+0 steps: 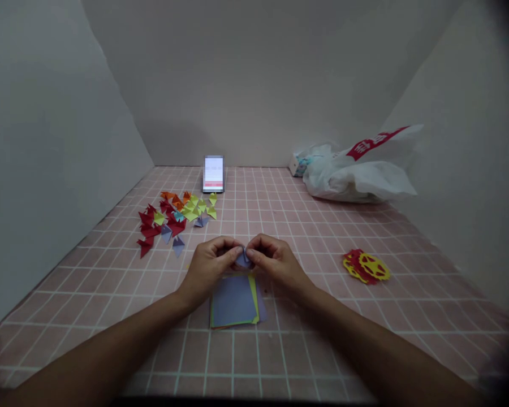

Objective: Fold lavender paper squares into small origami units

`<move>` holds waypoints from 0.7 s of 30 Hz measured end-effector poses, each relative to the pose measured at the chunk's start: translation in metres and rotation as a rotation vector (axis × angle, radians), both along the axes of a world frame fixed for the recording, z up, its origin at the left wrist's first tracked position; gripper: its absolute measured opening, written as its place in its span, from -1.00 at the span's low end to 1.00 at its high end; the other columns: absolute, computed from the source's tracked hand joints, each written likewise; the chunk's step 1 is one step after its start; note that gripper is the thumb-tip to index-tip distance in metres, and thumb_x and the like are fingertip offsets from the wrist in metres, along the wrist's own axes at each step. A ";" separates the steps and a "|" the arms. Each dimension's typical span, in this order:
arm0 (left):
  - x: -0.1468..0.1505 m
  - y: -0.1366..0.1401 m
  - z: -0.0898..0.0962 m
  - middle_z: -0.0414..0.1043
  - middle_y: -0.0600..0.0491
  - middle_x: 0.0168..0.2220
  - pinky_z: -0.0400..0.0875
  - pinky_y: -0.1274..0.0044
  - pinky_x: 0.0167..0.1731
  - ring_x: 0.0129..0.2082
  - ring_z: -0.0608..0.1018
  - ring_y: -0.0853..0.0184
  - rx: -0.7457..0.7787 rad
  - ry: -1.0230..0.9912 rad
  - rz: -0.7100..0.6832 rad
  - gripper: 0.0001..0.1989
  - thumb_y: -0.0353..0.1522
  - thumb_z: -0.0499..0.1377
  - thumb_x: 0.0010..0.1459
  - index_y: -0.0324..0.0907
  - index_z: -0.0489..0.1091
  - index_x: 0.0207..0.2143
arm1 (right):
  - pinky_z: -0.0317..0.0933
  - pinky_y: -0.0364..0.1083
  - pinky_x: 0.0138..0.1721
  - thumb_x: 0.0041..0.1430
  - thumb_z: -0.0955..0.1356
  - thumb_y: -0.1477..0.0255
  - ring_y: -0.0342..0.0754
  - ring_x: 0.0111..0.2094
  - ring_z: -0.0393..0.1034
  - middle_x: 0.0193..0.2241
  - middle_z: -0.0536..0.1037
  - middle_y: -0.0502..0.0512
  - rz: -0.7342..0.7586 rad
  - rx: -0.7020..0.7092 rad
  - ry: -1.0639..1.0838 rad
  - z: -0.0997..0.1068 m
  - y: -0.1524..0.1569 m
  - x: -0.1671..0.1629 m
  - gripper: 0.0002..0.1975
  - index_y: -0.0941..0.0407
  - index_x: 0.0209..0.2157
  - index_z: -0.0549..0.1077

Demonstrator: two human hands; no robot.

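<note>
Between my fingertips is a small folded piece of blue-purple paper [244, 258], partly hidden by both hands. My left hand [212, 265] pinches its left side, and my right hand [275, 260] grips its right side with thumb and fingers. Just below the hands lies a stack of square paper sheets [233, 302], blue-purple on top with yellow-green, orange and lilac edges showing. To the left of my hands, several small folded paper cranes [176, 226] in red, orange, yellow, blue and purple are spread on the table.
Red and yellow cut-out star shapes [367, 265] lie on the right of the pink tiled-pattern tablecloth [254, 362]. A phone [214, 173] with a lit screen stands at the back. A white plastic bag [356, 175] rests beside a small box [297, 165] at the back right. Pale walls enclose three sides.
</note>
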State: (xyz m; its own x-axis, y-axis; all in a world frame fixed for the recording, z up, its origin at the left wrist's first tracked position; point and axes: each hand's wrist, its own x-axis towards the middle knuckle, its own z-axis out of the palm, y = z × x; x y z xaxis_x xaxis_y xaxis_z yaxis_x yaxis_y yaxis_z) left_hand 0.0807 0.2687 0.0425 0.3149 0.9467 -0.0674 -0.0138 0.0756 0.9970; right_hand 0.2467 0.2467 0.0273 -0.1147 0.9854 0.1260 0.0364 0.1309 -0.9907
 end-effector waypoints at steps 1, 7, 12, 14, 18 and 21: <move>0.000 0.000 -0.001 0.50 0.07 -0.45 0.49 0.55 -0.43 -0.48 0.53 0.40 -0.022 -0.022 -0.010 -0.82 -0.30 0.32 -0.01 -0.24 0.51 -0.39 | 0.19 -0.13 -0.41 0.10 0.38 0.38 -0.16 -0.48 0.29 -0.53 0.40 -0.04 0.000 -0.011 0.006 0.000 0.000 0.000 -0.86 0.14 -0.46 0.40; -0.002 0.001 -0.004 0.52 0.07 -0.42 0.54 0.50 -0.36 -0.42 0.56 0.36 -0.070 -0.091 -0.035 -0.78 -0.27 0.34 -0.01 -0.24 0.52 -0.36 | 0.20 -0.13 -0.39 0.07 0.40 0.35 -0.16 -0.47 0.31 -0.51 0.41 -0.04 0.027 -0.083 0.070 0.001 0.001 0.000 -0.84 0.14 -0.46 0.40; -0.003 0.001 -0.004 0.53 0.04 -0.39 0.51 0.50 -0.34 -0.39 0.56 0.34 -0.033 -0.029 -0.031 -0.80 -0.28 0.31 0.02 -0.23 0.52 -0.34 | 0.20 -0.13 -0.39 0.03 0.44 0.33 -0.17 -0.49 0.31 -0.52 0.42 -0.05 0.080 -0.160 0.175 -0.002 0.001 0.000 -0.81 0.13 -0.46 0.40; -0.003 0.001 -0.004 0.52 0.05 -0.41 0.49 0.52 -0.37 -0.41 0.54 0.35 -0.031 -0.023 -0.038 -0.81 -0.28 0.29 0.04 -0.23 0.52 -0.35 | 0.18 -0.14 -0.40 0.02 0.44 0.34 -0.18 -0.50 0.29 -0.53 0.41 -0.07 0.089 -0.178 0.191 -0.005 0.002 0.000 -0.81 0.13 -0.46 0.40; -0.004 0.002 -0.005 0.45 0.10 -0.47 0.35 0.62 -0.48 -0.50 0.44 0.46 0.031 0.025 -0.023 -0.85 -0.31 0.28 0.05 -0.23 0.54 -0.38 | 0.15 -0.14 -0.42 0.02 0.44 0.36 -0.19 -0.51 0.25 -0.54 0.38 -0.08 0.103 -0.199 0.217 -0.014 0.003 -0.002 -0.83 0.12 -0.45 0.39; -0.003 0.003 -0.004 0.43 0.13 -0.50 0.31 0.62 -0.51 -0.56 0.39 0.49 0.031 0.015 -0.029 -0.85 -0.31 0.28 0.04 -0.23 0.53 -0.40 | 0.18 -0.12 -0.40 0.01 0.45 0.35 -0.16 -0.48 0.28 -0.52 0.38 -0.07 0.108 -0.208 0.224 -0.018 0.003 -0.003 -0.83 0.11 -0.44 0.39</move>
